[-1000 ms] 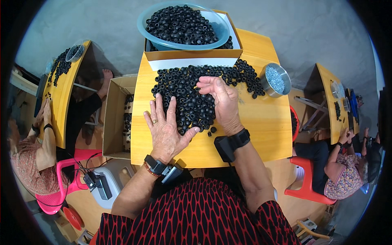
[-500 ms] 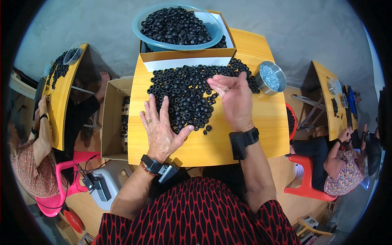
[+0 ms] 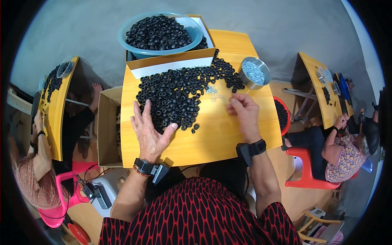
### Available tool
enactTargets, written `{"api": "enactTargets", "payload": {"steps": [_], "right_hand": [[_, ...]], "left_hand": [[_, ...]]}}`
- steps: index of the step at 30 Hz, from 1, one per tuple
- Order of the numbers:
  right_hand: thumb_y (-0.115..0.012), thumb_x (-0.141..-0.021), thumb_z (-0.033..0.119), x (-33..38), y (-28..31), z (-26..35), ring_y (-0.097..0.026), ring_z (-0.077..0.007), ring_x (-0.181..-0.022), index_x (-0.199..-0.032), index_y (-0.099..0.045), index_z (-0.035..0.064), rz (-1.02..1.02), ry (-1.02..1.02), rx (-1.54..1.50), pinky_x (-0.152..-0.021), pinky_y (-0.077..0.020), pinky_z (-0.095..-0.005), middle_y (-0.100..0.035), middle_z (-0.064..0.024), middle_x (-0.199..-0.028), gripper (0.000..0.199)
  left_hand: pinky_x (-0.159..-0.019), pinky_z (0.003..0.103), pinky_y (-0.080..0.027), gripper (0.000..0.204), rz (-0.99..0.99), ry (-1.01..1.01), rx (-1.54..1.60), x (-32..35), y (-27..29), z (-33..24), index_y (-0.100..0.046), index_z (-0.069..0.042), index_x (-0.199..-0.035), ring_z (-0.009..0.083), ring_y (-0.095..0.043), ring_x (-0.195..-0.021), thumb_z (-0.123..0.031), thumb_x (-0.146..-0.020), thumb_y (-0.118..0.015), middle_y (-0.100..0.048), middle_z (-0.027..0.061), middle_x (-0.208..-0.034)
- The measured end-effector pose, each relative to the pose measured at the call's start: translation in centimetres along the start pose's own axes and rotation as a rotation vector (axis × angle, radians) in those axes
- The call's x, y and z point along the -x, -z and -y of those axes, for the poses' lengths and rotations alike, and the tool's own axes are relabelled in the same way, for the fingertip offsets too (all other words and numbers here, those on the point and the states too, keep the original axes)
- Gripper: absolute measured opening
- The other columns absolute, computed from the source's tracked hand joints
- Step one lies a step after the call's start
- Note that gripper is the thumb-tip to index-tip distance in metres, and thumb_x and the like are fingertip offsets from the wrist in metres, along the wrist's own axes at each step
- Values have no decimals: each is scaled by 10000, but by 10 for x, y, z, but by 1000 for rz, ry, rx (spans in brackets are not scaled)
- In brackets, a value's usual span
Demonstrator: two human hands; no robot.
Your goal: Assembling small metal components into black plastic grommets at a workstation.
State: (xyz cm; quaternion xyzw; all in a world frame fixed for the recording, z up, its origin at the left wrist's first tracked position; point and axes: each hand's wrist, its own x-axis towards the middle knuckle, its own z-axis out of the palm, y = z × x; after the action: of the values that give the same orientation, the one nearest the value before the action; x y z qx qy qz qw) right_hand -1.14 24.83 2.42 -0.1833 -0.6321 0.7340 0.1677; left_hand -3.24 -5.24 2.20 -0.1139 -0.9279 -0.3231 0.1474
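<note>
A heap of small black rings (image 3: pixel 179 92) covers the far half of a yellow table (image 3: pixel 220 134). My left hand (image 3: pixel 149 132) lies flat with fingers spread against the near left edge of the heap. My right hand (image 3: pixel 245 112) rests on bare tabletop to the right of the heap, fingers curled; I cannot tell if they pinch anything. A small scatter of tiny silver parts (image 3: pixel 213 90) lies just beyond it. A round metal tin (image 3: pixel 254 72) of the same silver parts stands at the far right of the table.
A blue basin (image 3: pixel 159 33) full of black rings sits on a cardboard box (image 3: pixel 171 61) at the table's far edge. An open carton (image 3: pixel 107 126) stands left of the table, a red bowl (image 3: pixel 281 116) of rings at its right. Other people work at yellow tables on both sides.
My right hand has drawn back out of the ring heap and moved right onto bare table. My left hand stayed flat at the heap's near edge.
</note>
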Motion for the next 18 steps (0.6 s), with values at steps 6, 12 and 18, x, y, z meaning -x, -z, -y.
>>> {"api": "enactTargets", "payload": {"steps": [6, 12, 18], "right_hand": [[-646, -930, 38, -7, 10, -6, -604, -82, -667, -1045, -670, -32, 26, 62, 304, -577, -491, -228, -664, -34, -842, 136], [-664, -878, 10, -19, 13, -26, -613, -125, -690, -975, -682, -34, 44, 272, 518, -629, -517, -278, -667, -71, -861, 108], [-675, -866, 23, -11, 10, -13, -626, -146, -703, -962, -676, -36, 51, 379, 617, -658, -536, -296, -667, -89, -852, 113]], "left_hand": [[-1193, 570, -175, 970, -48, -14, 86, 1, 1, 4, -353, -18, -1515, 472, -258, -1457, -423, -767, -819, -221, 343, -1575], [-1196, 474, -253, 853, -82, 18, 168, 3, 0, 8, -386, -25, -1505, 402, -285, -1470, -319, -809, -782, -216, 274, -1608], [-1200, 445, -255, 676, -180, 31, 415, 4, 4, 6, -452, -37, -1466, 337, -330, -1461, -149, -859, -728, -338, 214, -1579]]}}
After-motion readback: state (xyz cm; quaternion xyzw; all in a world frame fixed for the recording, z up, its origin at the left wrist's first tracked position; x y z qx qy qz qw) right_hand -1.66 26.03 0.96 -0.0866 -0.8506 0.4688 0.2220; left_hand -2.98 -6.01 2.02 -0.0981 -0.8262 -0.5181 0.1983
